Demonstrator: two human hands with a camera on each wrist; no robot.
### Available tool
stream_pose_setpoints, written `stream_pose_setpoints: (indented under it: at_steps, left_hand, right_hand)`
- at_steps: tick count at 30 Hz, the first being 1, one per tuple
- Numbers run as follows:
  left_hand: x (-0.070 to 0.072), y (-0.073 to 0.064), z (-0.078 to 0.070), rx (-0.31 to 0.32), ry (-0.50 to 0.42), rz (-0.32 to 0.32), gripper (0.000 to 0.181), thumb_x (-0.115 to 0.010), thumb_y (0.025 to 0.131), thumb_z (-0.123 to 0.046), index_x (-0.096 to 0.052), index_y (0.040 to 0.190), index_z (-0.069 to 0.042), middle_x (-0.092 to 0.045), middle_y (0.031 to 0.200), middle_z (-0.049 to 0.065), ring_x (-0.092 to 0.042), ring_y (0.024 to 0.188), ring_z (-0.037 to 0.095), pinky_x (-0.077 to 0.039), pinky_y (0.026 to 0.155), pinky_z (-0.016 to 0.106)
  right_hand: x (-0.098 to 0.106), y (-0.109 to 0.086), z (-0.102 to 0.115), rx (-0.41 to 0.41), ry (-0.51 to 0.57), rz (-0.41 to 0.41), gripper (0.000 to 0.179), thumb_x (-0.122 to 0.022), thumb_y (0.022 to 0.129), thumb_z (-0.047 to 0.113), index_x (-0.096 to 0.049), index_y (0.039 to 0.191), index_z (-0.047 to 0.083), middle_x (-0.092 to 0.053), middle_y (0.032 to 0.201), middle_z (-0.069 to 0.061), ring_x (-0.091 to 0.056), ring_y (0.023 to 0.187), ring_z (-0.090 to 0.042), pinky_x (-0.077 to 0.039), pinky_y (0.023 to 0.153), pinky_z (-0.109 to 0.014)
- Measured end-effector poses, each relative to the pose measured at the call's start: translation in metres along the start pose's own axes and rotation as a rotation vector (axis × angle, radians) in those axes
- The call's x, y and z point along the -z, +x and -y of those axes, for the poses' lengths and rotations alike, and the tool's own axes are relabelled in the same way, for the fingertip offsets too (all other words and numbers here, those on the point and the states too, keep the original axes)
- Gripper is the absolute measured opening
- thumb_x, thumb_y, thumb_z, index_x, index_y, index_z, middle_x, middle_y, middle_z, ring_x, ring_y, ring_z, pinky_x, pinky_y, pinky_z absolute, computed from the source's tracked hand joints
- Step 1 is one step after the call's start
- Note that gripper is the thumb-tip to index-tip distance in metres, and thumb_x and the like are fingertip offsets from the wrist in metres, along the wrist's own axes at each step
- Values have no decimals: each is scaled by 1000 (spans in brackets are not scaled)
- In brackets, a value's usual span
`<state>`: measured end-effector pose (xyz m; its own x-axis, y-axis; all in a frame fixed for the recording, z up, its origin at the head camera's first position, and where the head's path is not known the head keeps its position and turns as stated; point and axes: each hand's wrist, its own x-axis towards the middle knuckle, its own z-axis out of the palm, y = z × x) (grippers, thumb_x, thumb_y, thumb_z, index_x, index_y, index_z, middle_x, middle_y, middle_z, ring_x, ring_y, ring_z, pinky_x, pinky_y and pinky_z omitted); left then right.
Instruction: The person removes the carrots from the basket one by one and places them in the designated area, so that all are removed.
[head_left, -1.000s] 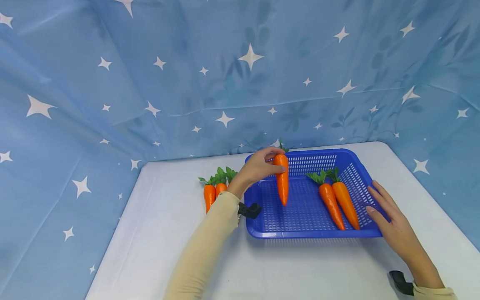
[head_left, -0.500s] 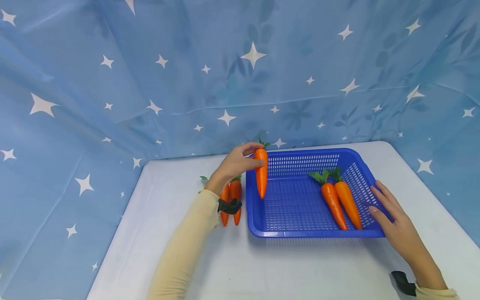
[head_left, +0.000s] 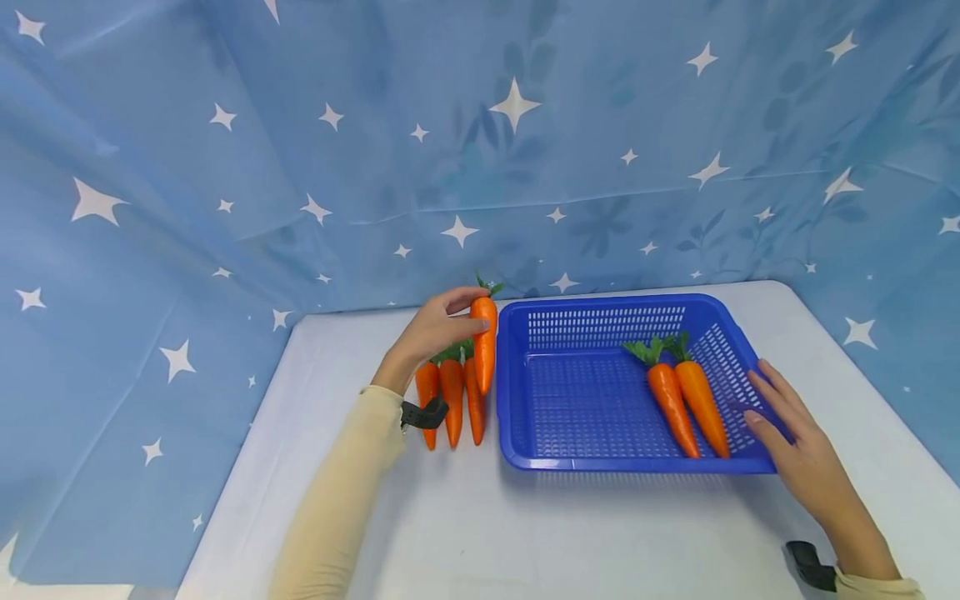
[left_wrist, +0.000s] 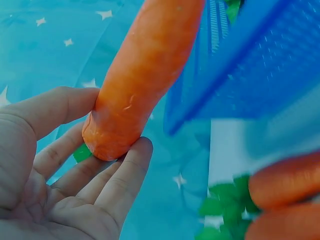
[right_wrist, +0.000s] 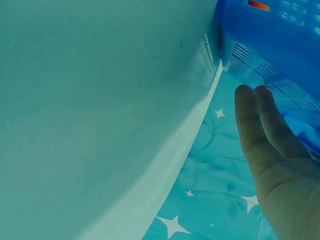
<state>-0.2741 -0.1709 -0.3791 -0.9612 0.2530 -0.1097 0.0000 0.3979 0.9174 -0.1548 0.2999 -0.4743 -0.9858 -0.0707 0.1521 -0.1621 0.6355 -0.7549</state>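
Observation:
My left hand (head_left: 442,325) pinches an orange carrot (head_left: 484,346) near its leafy top, with the thin tip hanging down. It is just left of a blue plastic basket (head_left: 573,465), above the table. In the left wrist view the thumb and fingertips press the thick end of the carrot (left_wrist: 140,75). Below that hand, three carrots (head_left: 452,400) lie side by side on the table, partly covered. Two more carrots (head_left: 672,408) rest inside the basket at its right. My right hand (head_left: 806,458) rests against the basket's right rim, fingers straight in the right wrist view (right_wrist: 270,135).
The table has a white cloth (head_left: 480,533). Behind it hangs a blue curtain (head_left: 375,167) with white stars, close to the table's back edge. The basket's raised rim stands between the two hands.
My left hand has carried the carrot leftward from over the basket, past its left rim, to above the carrots on the table. My right hand stays at the basket's right rim.

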Motion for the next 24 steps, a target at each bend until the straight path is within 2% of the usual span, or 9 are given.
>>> stream_pose_setpoints:
  at_steps: [5,10,16,21,24]
  left_hand:
    - [15,-11,16,37,11,-41,47,-71,88,-26,-58,133,-29,-51,141,-6,-42,136,21,-46,102,43]
    - [27,-23,35,66,28,-46,48,-70,90,-25,-56,135,-26,-50,142,-6,-39,138,21,-42,106,46]
    - [43,-35,55,97,33,-61,52,-70,89,-17,-53,138,-19,-47,146,2,-46,134,27,-41,107,47]
    - [51,-44,74,144,82,-96,48,-70,88,-13,-57,134,-22,-50,142,3,-48,132,28,-42,106,48]
    - [53,-50,85,176,112,-117,49,-69,89,-11,-56,136,-19,-48,144,5,-45,134,30,-41,106,49]
  right_hand:
    - [0,0,0,11,-3,-1,60,-44,104,25,-16,158,20,2,165,0,7,149,-32,1,104,-76]
    - [1,0,0,14,-4,-4,60,-44,104,25,-16,158,19,2,165,0,6,149,-34,1,103,-76]
    - [0,0,-1,27,9,-1,60,-44,104,24,-17,158,19,1,165,1,7,149,-30,1,103,-76]
    - [1,-1,-1,16,3,-1,60,-44,104,25,-17,158,19,1,165,-1,7,149,-32,1,104,-76]
    - [1,-1,0,16,3,-2,60,-44,104,26,-17,157,18,1,165,-1,7,149,-32,0,103,-76]
